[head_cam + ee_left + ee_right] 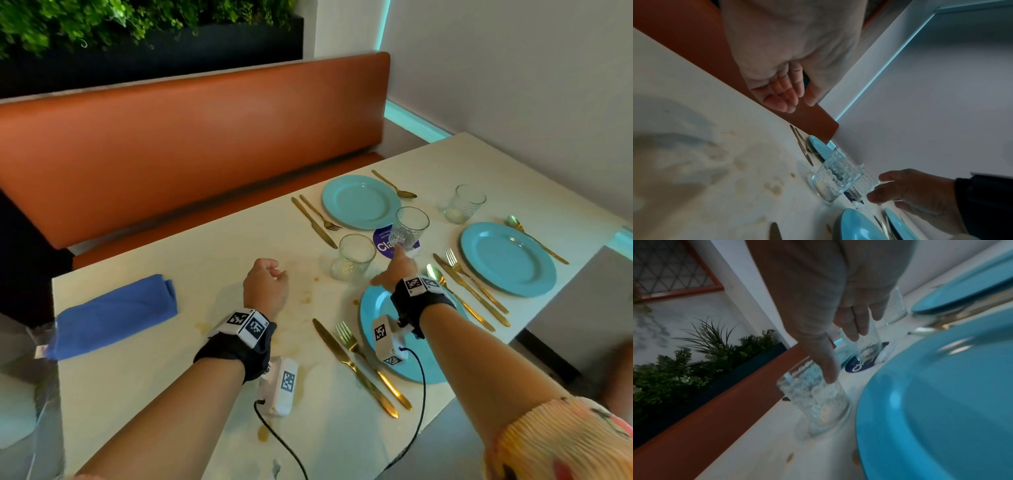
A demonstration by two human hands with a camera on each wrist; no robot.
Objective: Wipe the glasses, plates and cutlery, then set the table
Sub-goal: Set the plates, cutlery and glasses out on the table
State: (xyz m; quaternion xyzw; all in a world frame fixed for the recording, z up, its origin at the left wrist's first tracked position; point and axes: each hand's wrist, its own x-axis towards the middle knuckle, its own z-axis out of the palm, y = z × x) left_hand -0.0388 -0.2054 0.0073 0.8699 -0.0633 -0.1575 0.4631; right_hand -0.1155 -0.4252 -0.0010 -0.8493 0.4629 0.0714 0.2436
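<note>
Three ribbed glasses stand between the settings. My right hand [388,267] reaches over the near blue plate [423,365]. Its straight fingers [857,324] touch the middle glass [411,228] [867,345], which stands on a purple round sticker [383,245]. The thumb [828,368] is spread away from it, beside the nearer glass [354,257] [833,177]. My left hand [272,279] [785,94] hovers over the table [171,377], loosely curled and holding nothing. A folded blue cloth [113,315] lies at the left. Gold knife and fork [356,363] lie left of the near plate.
Two more blue plates, far left [359,202] and right [507,258], have gold cutlery beside them. The third glass [464,204] stands near the wall. Brown stains [305,299] mark the tabletop. An orange bench [188,137] runs behind the table, and a grey wall stands to the right.
</note>
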